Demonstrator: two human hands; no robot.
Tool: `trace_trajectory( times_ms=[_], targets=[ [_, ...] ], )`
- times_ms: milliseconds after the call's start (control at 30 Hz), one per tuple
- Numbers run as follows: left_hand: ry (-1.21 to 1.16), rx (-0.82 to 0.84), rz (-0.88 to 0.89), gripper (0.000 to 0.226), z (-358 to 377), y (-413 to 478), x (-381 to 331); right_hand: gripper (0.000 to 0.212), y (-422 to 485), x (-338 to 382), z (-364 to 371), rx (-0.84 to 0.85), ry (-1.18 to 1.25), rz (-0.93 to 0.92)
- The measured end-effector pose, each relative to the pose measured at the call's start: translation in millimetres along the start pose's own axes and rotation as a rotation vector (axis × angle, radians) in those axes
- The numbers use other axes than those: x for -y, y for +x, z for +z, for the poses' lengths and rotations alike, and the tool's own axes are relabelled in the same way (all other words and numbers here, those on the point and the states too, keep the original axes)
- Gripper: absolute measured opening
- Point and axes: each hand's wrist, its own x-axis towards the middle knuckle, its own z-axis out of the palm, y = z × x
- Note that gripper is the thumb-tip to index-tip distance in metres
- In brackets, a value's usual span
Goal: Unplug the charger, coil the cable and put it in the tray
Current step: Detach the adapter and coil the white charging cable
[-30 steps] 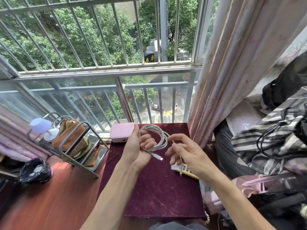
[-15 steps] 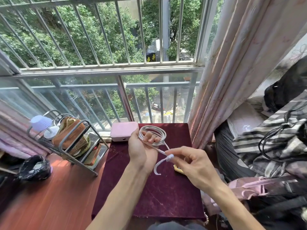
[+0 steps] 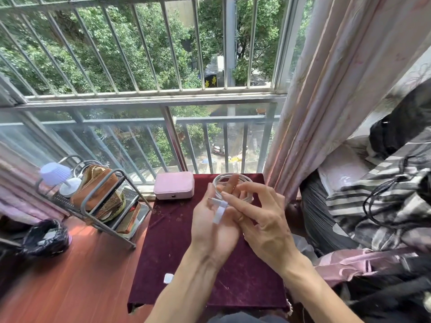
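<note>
My left hand (image 3: pixel 211 231) is raised over the table with the white cable (image 3: pixel 247 197) coiled in loops around its fingers. The cable's plug end (image 3: pixel 214 200) sticks out left of the coil, and a short white strap (image 3: pixel 219 214) hangs below it. My right hand (image 3: pixel 262 221) lies against the coil from the right, fingers spread, index tip on the plug end; its thumb is hidden. A small white charger block (image 3: pixel 168 278) lies on the maroon table cloth (image 3: pixel 168 241) by my left forearm. A metal rack with a tray shelf (image 3: pixel 137 212) stands to the left.
A pink box (image 3: pixel 173 185) sits at the table's far edge under the window railing (image 3: pixel 163 122). The rack holds a brown pouch (image 3: pixel 98 185) and a small lilac lamp (image 3: pixel 54 173). A black-lined bin (image 3: pixel 45 237) stands at left; curtain (image 3: pixel 326 101) and piled clothes (image 3: pixel 384 206) crowd the right.
The loose tail that my right hand held out below the coil has been brought up against it. Both hands have closed together, and the charger block has come into view.
</note>
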Motion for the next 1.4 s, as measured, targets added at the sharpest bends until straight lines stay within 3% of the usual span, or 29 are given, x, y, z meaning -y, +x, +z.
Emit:
trace_trajectory(
  times_ms=[233, 467, 567, 667, 733, 800, 867, 967, 1233, 1400],
  targets=[
    [0.055, 0.082, -0.087, 0.059, 2.1, -7.5, -3.1, 0.036, 17.6, -4.1, -14.2, 0.061, -0.043, -0.175],
    [0.135, 0.153, -0.146, 0.067, -6.9, -14.3, -11.7, 0.034, 23.0, 1.8, -21.0, 0.068, 0.106, -0.073],
    [0.671, 0.077, -0.083, 0.065, -9.1, -27.5, -35.5, 0.034, 24.4, -2.8, -32.2, 0.083, 0.203, 0.020],
    [1.252, -0.118, 0.355, 0.062, -5.4, -37.0, -63.2, 0.034, 24.8, -4.2, -44.3, 0.112, 0.280, 0.048],
    [1.437, 0.051, 0.557, 0.057, 8.0, -35.8, -73.9, 0.034, 23.8, 0.6, -46.1, 0.154, 0.291, 0.022],
    [1.644, 0.311, 0.459, 0.061, 22.8, -30.5, -74.9, 0.033, 23.4, 6.4, -44.8, 0.184, 0.313, -0.001],
    [1.785, 0.466, 0.258, 0.060, 28.0, -26.2, -72.7, 0.033, 24.0, 9.6, -44.9, 0.177, 0.333, -0.024],
    [1.701, 0.529, 0.080, 0.055, 24.1, -26.7, -66.4, 0.033, 23.4, 8.2, -48.2, 0.145, 0.343, -0.049],
    [1.485, 0.557, 0.148, 0.048, 14.2, -25.5, -48.7, 0.030, 16.5, 8.1, -45.4, 0.085, 0.379, 0.018],
    [1.482, 0.500, 0.145, 0.043, 9.5, -22.8, -46.2, 0.037, -2.5, 6.7, -41.9, 0.087, 0.311, 0.064]
  ],
)
